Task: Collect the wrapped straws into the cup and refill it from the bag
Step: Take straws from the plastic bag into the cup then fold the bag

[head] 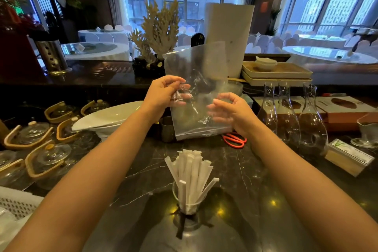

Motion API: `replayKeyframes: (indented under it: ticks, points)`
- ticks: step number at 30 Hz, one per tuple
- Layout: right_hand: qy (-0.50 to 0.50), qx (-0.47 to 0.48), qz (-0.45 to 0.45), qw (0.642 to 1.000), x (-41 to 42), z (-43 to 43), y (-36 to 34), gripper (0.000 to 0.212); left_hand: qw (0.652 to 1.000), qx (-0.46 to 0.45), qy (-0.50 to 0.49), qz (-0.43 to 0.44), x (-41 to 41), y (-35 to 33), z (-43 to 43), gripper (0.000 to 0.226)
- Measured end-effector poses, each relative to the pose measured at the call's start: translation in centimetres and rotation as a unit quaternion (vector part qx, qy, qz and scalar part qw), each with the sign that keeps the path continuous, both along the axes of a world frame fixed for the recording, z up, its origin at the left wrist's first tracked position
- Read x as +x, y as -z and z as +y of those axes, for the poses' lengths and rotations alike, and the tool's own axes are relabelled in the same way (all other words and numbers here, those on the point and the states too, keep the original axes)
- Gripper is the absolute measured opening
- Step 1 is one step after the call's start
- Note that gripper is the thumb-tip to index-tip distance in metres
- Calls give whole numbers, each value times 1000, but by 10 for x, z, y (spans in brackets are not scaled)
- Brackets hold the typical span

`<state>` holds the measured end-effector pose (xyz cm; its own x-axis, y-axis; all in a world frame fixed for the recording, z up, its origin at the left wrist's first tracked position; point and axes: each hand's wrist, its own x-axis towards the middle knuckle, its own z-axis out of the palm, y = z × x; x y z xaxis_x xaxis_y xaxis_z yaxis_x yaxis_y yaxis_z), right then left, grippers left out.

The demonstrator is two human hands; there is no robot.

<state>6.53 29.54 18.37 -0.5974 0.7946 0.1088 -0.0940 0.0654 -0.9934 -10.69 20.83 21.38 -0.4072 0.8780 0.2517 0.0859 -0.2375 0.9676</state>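
The dark marbled stone worktop (235, 170) is carrying everything. Above it, the clear, empty-looking plastic bag (196, 88) is hanging from the left hand (163, 93), whose fingers (180, 96) are pinching its edge; the right hand (229, 109) is hovering beside it, fingers loosely spread, gripping nothing. The clear glass cup (188, 200) is standing packed with white paper-wrapped straws (191, 172). The refill seems finished; setting the bag aside probably comes next.

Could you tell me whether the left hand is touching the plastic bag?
Touching: the head view shows the left hand pinching the plastic bag at its edge.
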Motion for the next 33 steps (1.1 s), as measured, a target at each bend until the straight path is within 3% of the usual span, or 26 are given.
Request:
replayKeyframes:
  ticks: [3, 6, 9, 12, 15, 17, 20, 23, 25, 29, 33]
  points:
    - [-19, -122, 65, 990, 1, 1, 6, 7, 995, 33, -40, -82, -1, -4, 6, 23]
    - [-41, -247, 144, 957, -6, -6, 10, 9, 984, 47, -92, -146, 1, -3, 12, 25]
    - [-49, -266, 144, 952, -20, -15, 12, 13, 971, 47, -143, -187, 6, 6, 18, 26]
    - [-10, -256, 128, 958, -34, -18, 13, 3, 960, 41, -163, -223, 7, 17, 21, 21]
    - [45, -233, 105, 966, -38, -12, 16, 11, 959, 27, -149, -238, -2, 27, 19, 11]
    - [67, -188, 70, 977, -37, -5, 19, 11, 960, 25, -153, -234, -14, 33, 17, 20]
    - [76, -87, -20, 993, -35, 7, 20, 12, 963, 4, -172, -209, -40, 42, 16, 55]
    - [52, -24, -84, 995, -36, 22, 22, 36, 967, -30, -165, -190, -63, 50, 15, 71]
    - [44, -5, -102, 994, -37, 31, 25, 50, 976, -56, -132, -166, -74, 58, 15, 68]
    - [49, 17, -147, 988, -42, 51, 42, 72, 982, -146, -61, -103, -86, 82, 18, 40]
    - [66, 70, -203, 974, -43, 72, 80, 88, 964, -264, -15, 23, -86, 118, 23, 56]
